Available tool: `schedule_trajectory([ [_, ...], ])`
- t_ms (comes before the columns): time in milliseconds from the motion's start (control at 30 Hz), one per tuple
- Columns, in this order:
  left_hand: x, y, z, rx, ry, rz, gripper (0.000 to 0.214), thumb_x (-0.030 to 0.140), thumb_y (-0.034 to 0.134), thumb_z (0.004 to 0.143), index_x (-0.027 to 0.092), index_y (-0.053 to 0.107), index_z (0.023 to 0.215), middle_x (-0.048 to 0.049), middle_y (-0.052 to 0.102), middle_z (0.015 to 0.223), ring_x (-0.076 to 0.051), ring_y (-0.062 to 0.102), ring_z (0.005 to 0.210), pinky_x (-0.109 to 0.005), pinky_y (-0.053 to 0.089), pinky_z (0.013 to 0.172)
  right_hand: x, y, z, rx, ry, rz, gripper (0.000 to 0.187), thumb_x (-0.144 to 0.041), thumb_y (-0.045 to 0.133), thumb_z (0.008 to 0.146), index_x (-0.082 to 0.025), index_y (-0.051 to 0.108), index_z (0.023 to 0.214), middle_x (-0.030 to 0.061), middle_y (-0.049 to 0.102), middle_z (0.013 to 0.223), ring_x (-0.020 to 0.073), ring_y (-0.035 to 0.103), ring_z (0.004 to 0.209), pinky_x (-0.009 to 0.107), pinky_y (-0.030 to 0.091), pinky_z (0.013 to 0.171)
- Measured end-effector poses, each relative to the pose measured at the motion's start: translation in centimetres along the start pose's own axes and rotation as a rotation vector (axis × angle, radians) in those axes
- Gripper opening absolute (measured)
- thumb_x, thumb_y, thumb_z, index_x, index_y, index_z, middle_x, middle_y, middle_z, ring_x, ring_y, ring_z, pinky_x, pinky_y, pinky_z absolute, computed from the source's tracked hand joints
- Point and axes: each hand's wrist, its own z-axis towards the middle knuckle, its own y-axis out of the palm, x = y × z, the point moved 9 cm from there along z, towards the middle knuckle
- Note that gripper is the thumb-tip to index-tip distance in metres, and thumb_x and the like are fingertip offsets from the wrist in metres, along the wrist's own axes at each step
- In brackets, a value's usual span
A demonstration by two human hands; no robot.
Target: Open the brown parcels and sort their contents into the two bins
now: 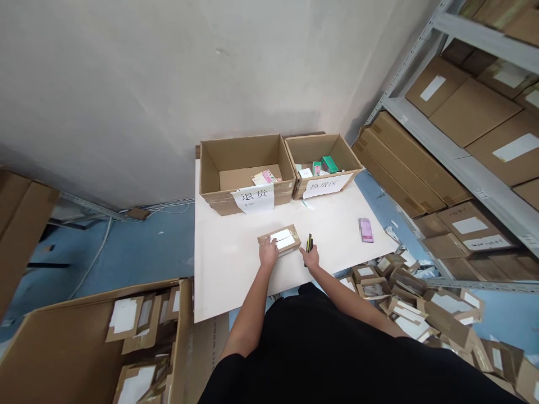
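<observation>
On the white table, a small cardboard box [286,240] lies at a slant, with a white label on its top. My left hand [268,253] grips the left end of this box, fingers over its edge. A yellow and black utility knife [309,243] is held in my right hand [311,258], its tip pointing away from me, just right of the box and apart from it. Whether the blade is out cannot be made out. To the right, a small pinkish-purple packet [366,230] rests on the tabletop.
Behind stand two labelled open cartons: a left carton [219,202] and a right carton [353,163], both with small packages inside. A large carton [185,314] of parcels is at lower left. Discarded boxes [421,308] cover the floor at right, below a loaded shelf [446,151].
</observation>
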Motion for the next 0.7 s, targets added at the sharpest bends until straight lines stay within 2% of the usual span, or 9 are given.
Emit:
schedule_trajectory([
  [100,-1.1,0.5,-0.9,0.077,-0.028,0.017,0.050,0.023,0.049,0.099,0.026,0.062,0.147,-0.0123,0.048,0.162,-0.037,0.039,0.150,-0.051,0.048,0.111,1.0,1.8,-0.6,0.014,0.052,0.077,0.061,-0.058,0.075,0.081,-0.022,0.055,0.126,0.0098,0.075,0.109,0.0292,0.073,0.099,0.034,0.055,0.080],
  [167,-1.7,1.0,-1.1,0.078,-0.053,0.025,0.053,0.027,0.051,0.100,0.026,0.058,0.152,-0.0120,0.042,0.167,-0.038,0.027,0.158,-0.054,0.046,0.114,1.0,3.0,-0.7,0.000,0.085,0.111,0.066,-0.062,0.075,0.079,-0.023,0.054,0.128,0.0108,0.075,0.113,0.0301,0.073,0.103,0.034,0.056,0.083],
  [300,-1.9,0.8,1.0,-0.052,0.062,0.062,0.069,0.028,0.060,0.094,0.026,0.045,0.161,-0.0101,0.026,0.176,-0.036,0.017,0.163,-0.052,0.032,0.125,0.5,4.2,0.1,-0.012,0.159,0.115,0.075,-0.060,0.080,0.075,-0.021,0.053,0.133,0.0131,0.073,0.120,0.0320,0.073,0.108,0.035,0.056,0.085],
  [367,-2.4,0.5,2.4,-0.171,0.101,0.079,0.079,0.034,0.067,0.091,0.027,0.038,0.164,-0.0116,0.027,0.175,-0.035,0.020,0.162,-0.050,0.029,0.126,-0.2,4.4,0.9,-0.040,0.160,0.087,0.075,-0.057,0.082,0.075,-0.021,0.052,0.134,0.0129,0.073,0.122,0.0310,0.072,0.109,0.034,0.056,0.085],
  [433,-2.9,0.1,3.5,-0.264,0.082,0.093,0.088,0.043,0.071,0.088,0.027,0.032,0.166,-0.0141,0.036,0.171,-0.035,0.030,0.157,-0.048,0.031,0.123,-1.0,4.4,1.8,-0.072,0.138,0.056,0.073,-0.052,0.082,0.076,-0.021,0.051,0.134,0.0114,0.073,0.123,0.0284,0.072,0.108,0.032,0.056,0.084],
  [500,-3.0,0.0,3.7,-0.303,0.030,0.117,0.090,0.050,0.071,0.088,0.028,0.031,0.165,-0.0162,0.048,0.161,-0.035,0.042,0.148,-0.049,0.035,0.118,-1.6,4.1,2.6,-0.077,0.137,0.037,0.068,-0.047,0.082,0.078,-0.022,0.051,0.133,0.0103,0.073,0.122,0.0258,0.073,0.106,0.029,0.056,0.081],
  [567,-2.6,0.4,3.0,-0.282,-0.038,0.144,0.080,0.053,0.064,0.093,0.028,0.036,0.163,-0.0175,0.054,0.152,-0.036,0.049,0.138,-0.051,0.038,0.111,-1.8,3.5,3.4,-0.056,0.176,0.036,0.065,-0.043,0.082,0.079,-0.021,0.050,0.132,0.0112,0.073,0.121,0.0245,0.073,0.103,0.028,0.056,0.075],
  [700,-0.8,1.8,0.6,-0.167,-0.154,0.165,0.063,0.048,0.043,0.104,0.025,0.037,0.163,-0.0211,0.056,0.146,-0.038,0.051,0.131,-0.053,0.040,0.104,-1.9,2.6,4.5,-0.037,0.278,0.048,0.067,-0.037,0.083,0.078,-0.020,0.050,0.134,0.0135,0.072,0.121,0.0244,0.073,0.097,0.027,0.055,0.067],
])
